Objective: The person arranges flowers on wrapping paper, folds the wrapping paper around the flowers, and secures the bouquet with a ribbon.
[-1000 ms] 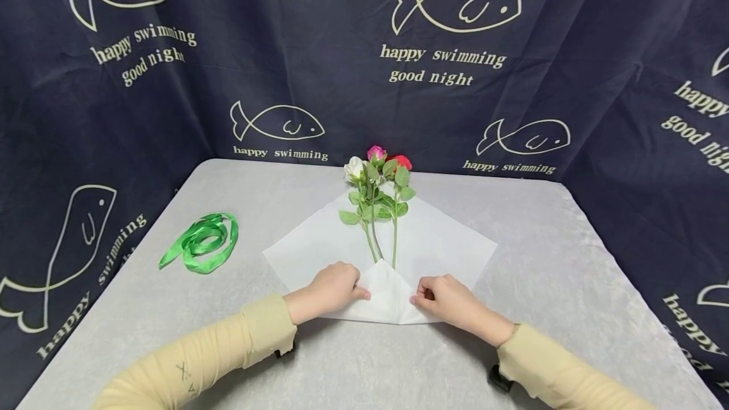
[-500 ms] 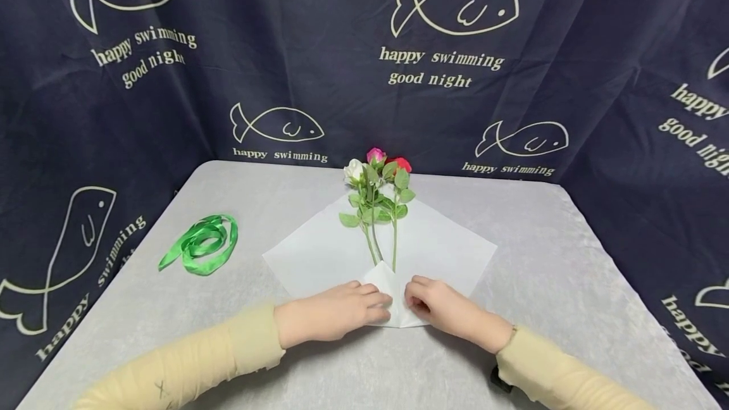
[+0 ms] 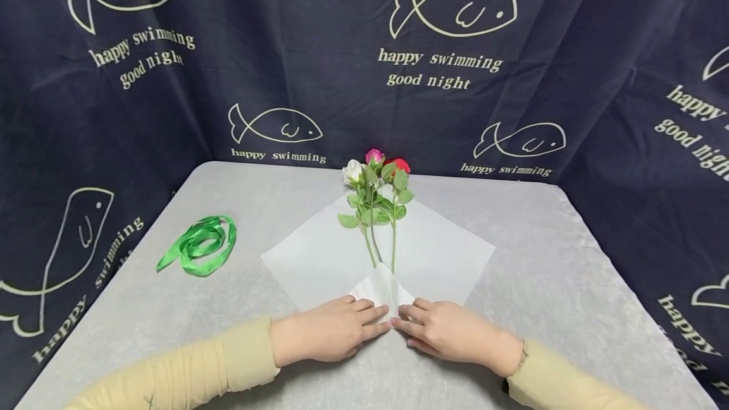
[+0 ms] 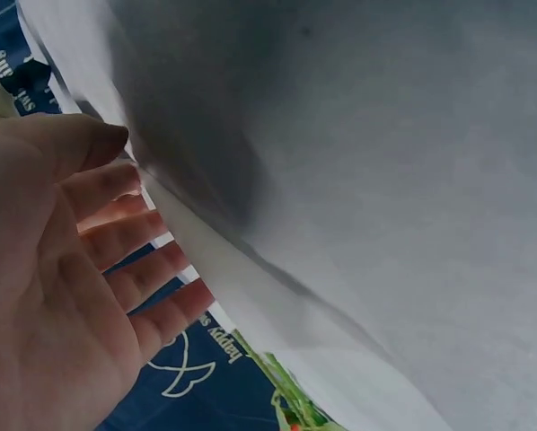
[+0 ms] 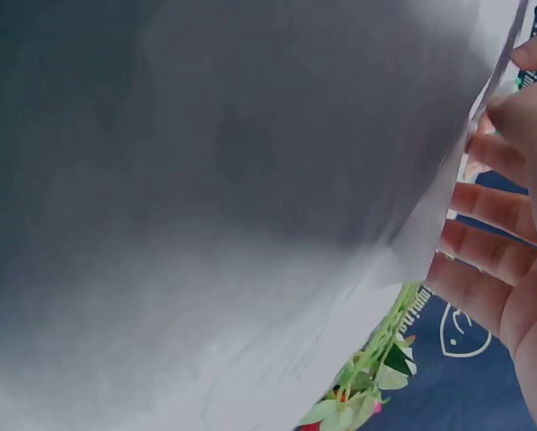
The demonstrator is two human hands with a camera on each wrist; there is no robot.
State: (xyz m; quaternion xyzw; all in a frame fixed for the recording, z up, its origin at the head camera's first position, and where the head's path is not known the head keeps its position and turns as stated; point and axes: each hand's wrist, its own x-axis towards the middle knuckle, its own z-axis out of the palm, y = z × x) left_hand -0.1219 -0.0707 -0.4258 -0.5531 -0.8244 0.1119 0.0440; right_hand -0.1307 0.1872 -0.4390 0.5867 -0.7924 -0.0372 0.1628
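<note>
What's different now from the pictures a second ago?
The left hand moved right and toward the person, its fingers now across the folded corner of the thin white paper sheet. The right hand moved left and toward the person; its curled fingers straightened. The white flower, pink flower, red flower and coiled green satin ribbon stayed put.

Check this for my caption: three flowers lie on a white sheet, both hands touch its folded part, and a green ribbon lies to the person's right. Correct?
Not quite: the green ribbon lies to the person's left, as the head view shows. The three flowers, white sheet, left hand and right hand are as stated.
</note>
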